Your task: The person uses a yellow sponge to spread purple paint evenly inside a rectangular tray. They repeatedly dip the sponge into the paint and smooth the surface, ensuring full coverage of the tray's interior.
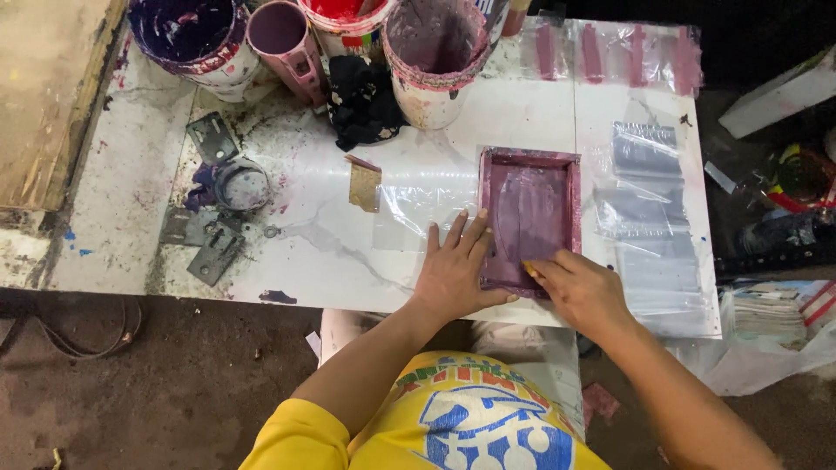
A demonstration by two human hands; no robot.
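Note:
A small purple-stained printing frame point(529, 160) lies flat on the white marble table point(348, 261), on top of a clear plastic bag point(418, 204). My left hand point(455, 268) rests flat on the table with its fingers spread, pressing against the frame's left edge. My right hand point(582, 289) is at the frame's near edge, fingers curled inside the frame on its mesh; whether it grips a tool is hidden.
Paint tubs stand at the back: a dark purple one point(193, 35), a pink cup point(283, 39), a red one point(348, 17), a mauve one point(434, 52). A black rag point(364, 100), metal brackets point(213, 252) and a tape roll point(241, 183) lie left. Clear bags point(649, 209) are stacked right.

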